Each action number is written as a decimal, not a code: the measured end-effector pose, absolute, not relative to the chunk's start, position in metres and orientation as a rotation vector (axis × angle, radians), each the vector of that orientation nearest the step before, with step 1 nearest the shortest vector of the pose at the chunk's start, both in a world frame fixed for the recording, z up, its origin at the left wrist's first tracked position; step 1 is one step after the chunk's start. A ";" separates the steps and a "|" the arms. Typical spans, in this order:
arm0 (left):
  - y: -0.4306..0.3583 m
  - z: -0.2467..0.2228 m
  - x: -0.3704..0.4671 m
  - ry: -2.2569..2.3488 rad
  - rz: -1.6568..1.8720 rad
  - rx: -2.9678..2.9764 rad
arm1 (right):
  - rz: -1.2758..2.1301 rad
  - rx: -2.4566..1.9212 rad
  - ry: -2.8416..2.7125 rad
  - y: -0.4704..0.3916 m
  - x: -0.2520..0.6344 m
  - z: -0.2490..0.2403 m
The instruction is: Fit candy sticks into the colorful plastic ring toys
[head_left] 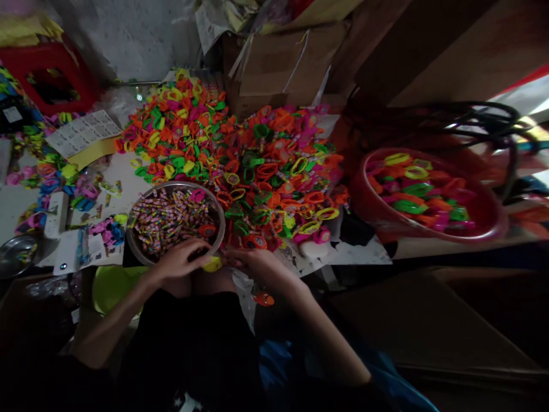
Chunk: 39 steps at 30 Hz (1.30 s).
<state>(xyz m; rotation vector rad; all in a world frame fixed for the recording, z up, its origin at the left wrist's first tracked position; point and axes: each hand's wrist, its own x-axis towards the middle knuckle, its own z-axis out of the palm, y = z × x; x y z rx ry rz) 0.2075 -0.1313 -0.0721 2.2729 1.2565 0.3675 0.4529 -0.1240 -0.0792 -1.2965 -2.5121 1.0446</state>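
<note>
Above my lap, my left hand [185, 258] is curled at the near rim of a metal bowl [221, 220], its fingers closed on a yellow plastic toy watch [212, 264]. The bowl holds many small candies in printed wrappers [165, 220], with a pink and an orange toy piece among them. Just to the right, my right hand [253, 262] has its fingers drawn together close to the yellow watch. What those fingers pinch is too dark and blurred to make out. Beyond both hands lies a large heap of bright toy watches [266, 171] in orange, green, yellow and pink.
At right stands a red basin [489, 220] with more toy watches. Cardboard boxes [291, 63] rise behind the heap. On the left are a red stool [81, 80], a printed sheet [86, 134], a white power strip [55, 214] and a small metal bowl [12, 257]. A green basin [109, 286] sits below the table edge.
</note>
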 end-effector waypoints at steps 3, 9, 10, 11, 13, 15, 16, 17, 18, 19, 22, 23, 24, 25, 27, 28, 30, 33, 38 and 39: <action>-0.103 -0.085 0.201 1.439 0.442 2.252 | 0.908 -1.382 -2.225 -0.098 0.474 -0.082; -0.069 -0.118 0.219 1.566 0.231 2.539 | 0.533 -1.571 -1.838 -0.070 0.489 -0.097; -0.065 -0.120 0.225 1.569 0.200 2.566 | 0.582 -1.554 -1.831 -0.070 0.487 -0.100; -0.061 -0.122 0.229 1.563 0.165 2.578 | 0.649 -1.531 -1.829 -0.071 0.484 -0.103; -0.054 -0.122 0.235 1.536 0.095 2.564 | 0.802 -1.485 -1.839 -0.075 0.477 -0.110; -0.048 -0.121 0.235 1.523 0.060 2.524 | 0.925 -1.441 -1.852 -0.079 0.472 -0.115; -0.047 -0.120 0.233 1.524 0.055 2.515 | 0.972 -1.414 -1.855 -0.082 0.470 -0.116; -0.048 -0.118 0.231 1.531 0.072 2.501 | 1.015 -1.382 -1.855 -0.084 0.468 -0.116; -0.050 -0.117 0.228 1.535 0.119 2.465 | 1.055 -1.346 -1.856 -0.087 0.467 -0.115; -0.053 -0.114 0.226 1.531 0.196 2.402 | 1.093 -1.308 -1.858 -0.090 0.465 -0.114; -0.069 -0.106 0.221 1.446 0.473 2.090 | 1.196 -1.236 -1.821 -0.099 0.455 -0.108; -0.076 -0.103 0.221 1.392 0.516 1.978 | 1.246 -1.223 -1.787 -0.103 0.450 -0.106; -0.083 -0.100 0.221 1.339 0.527 1.880 | 1.314 -1.209 -1.737 -0.106 0.444 -0.106; -0.091 -0.098 0.222 1.294 0.532 1.786 | 1.388 -1.192 -1.674 -0.108 0.437 -0.107; -0.104 -0.096 0.224 1.226 0.568 1.604 | 1.505 -1.159 -1.515 -0.113 0.422 -0.110; -0.109 -0.096 0.226 1.208 0.610 1.524 | 1.533 -1.145 -1.438 -0.115 0.415 -0.112; -0.118 -0.097 0.229 1.199 0.692 1.432 | 1.544 -1.113 -1.331 -0.118 0.403 -0.114; -0.126 -0.095 0.230 1.248 0.732 1.505 | 1.604 -1.032 -1.341 -0.122 0.396 -0.111; -0.134 -0.079 0.221 1.388 0.801 1.874 | 1.374 -1.068 -1.603 -0.128 0.405 -0.092; -0.136 -0.076 0.219 1.398 0.814 1.951 | 1.308 -1.075 -1.653 -0.129 0.407 -0.088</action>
